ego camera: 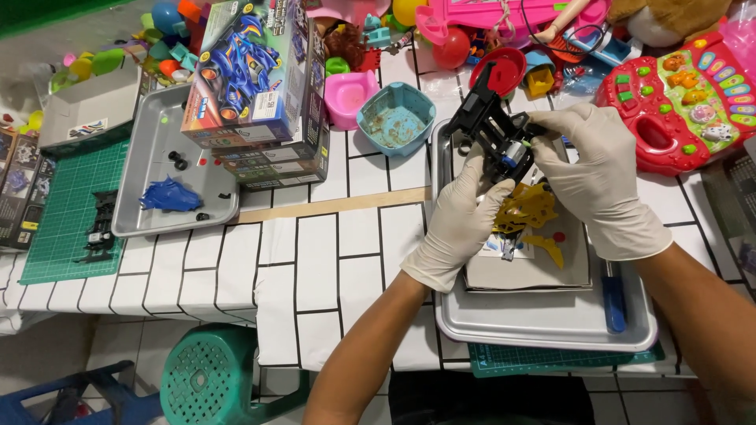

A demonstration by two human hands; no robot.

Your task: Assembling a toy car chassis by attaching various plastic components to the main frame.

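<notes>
The black toy car frame (494, 130) is held in the air above the far end of the right metal tray (543, 323), its long axis slanting from far left down to near right. The left hand (461, 224) comes up from below, its grip clenched on the frame's near end. The right hand (598, 173) closes in from the right, fingertips pinching the small motor end. Both hands touch it; yellow plastic parts (529, 212) lie just beneath, on a paper sheet (543, 271).
</notes>
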